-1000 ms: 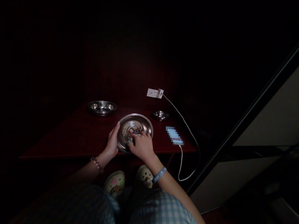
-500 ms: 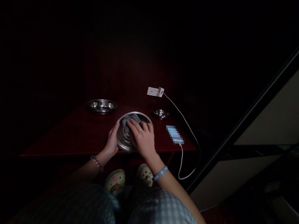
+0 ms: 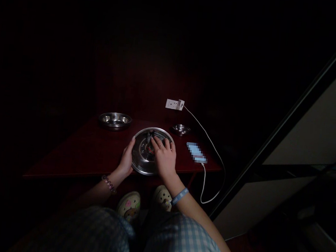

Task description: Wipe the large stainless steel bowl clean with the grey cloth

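Observation:
A round, shiny steel bowl (image 3: 141,164) is tilted up at the front edge of the dark red table (image 3: 94,154). My left hand (image 3: 127,158) grips its left rim, with the thumb at the edge and the other fingers mostly hidden behind. Inside the bowl, my right hand (image 3: 165,156) presses a grey cloth (image 3: 150,137) against the metal under its fingers. Part of the cloth is covered by that hand. A small reddish patch shows in the bowl beside the fingertips; I cannot tell whether it is a reflection.
Shallow steel bowls, seemingly stacked (image 3: 115,120), stand at the back left. A small steel dish (image 3: 181,129) sits at the back right. Nearer lies a phone (image 3: 196,152), joined by a white cable (image 3: 211,140) to a charger in the wall socket (image 3: 173,104). Clogs (image 3: 129,206) show below the table.
My right hand and the cloth have slid a little to the right across the bowl's inside. The bowl now faces me slightly more, and my left hand stays on its rim.

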Action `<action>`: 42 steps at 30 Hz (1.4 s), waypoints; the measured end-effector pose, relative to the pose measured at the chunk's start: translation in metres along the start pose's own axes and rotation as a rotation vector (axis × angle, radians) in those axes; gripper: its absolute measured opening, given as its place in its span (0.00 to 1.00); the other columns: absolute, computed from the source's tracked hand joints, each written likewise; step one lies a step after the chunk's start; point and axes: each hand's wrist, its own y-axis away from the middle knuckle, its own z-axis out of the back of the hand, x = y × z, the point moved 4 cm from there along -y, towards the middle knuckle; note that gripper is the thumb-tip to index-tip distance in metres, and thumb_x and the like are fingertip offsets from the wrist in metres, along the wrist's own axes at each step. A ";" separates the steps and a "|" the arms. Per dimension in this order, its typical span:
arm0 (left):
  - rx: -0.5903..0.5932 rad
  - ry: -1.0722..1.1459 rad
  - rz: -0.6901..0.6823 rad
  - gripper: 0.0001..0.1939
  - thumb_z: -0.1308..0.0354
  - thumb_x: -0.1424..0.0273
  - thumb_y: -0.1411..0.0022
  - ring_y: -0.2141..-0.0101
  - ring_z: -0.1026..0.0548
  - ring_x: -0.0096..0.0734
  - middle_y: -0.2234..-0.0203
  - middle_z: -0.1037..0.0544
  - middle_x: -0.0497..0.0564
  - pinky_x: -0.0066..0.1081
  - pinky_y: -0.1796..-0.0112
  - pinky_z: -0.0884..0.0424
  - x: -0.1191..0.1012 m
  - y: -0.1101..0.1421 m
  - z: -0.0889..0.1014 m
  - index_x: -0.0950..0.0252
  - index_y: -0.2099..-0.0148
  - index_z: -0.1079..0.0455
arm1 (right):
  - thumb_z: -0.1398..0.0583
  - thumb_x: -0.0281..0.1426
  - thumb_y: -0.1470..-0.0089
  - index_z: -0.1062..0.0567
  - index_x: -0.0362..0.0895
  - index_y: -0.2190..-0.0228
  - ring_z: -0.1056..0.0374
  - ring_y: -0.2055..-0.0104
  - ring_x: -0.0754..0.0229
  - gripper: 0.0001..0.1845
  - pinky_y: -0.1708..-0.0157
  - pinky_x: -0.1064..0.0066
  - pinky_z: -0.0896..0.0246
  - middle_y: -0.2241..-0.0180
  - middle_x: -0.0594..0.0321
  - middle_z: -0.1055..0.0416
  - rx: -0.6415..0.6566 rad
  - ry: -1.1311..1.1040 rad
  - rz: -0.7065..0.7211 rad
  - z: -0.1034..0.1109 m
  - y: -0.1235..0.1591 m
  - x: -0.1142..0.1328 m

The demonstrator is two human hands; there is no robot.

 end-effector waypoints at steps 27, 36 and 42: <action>-0.083 0.001 -0.154 0.19 0.37 0.57 0.41 0.51 0.22 0.39 0.57 0.17 0.54 0.37 0.46 0.30 -0.008 0.003 -0.002 0.65 0.53 0.24 | 0.44 0.37 0.43 0.18 0.43 0.60 0.26 0.55 0.50 0.18 0.52 0.61 0.39 0.62 0.51 0.20 0.296 -0.196 -0.192 -0.014 0.002 0.003; -0.095 -0.025 -0.153 0.23 0.38 0.53 0.43 0.54 0.20 0.40 0.59 0.17 0.55 0.37 0.48 0.28 -0.008 0.000 0.001 0.66 0.54 0.23 | 0.43 0.29 0.51 0.21 0.46 0.65 0.29 0.65 0.61 0.13 0.62 0.72 0.37 0.70 0.68 0.23 0.347 -1.143 -0.404 -0.046 0.000 0.006; -0.064 0.011 -0.157 0.23 0.38 0.53 0.42 0.53 0.21 0.39 0.56 0.18 0.55 0.35 0.48 0.28 -0.008 0.003 -0.002 0.67 0.52 0.24 | 0.45 0.32 0.54 0.27 0.44 0.72 0.32 0.67 0.62 0.08 0.63 0.73 0.37 0.73 0.67 0.27 0.237 -1.577 -0.644 -0.052 0.001 0.003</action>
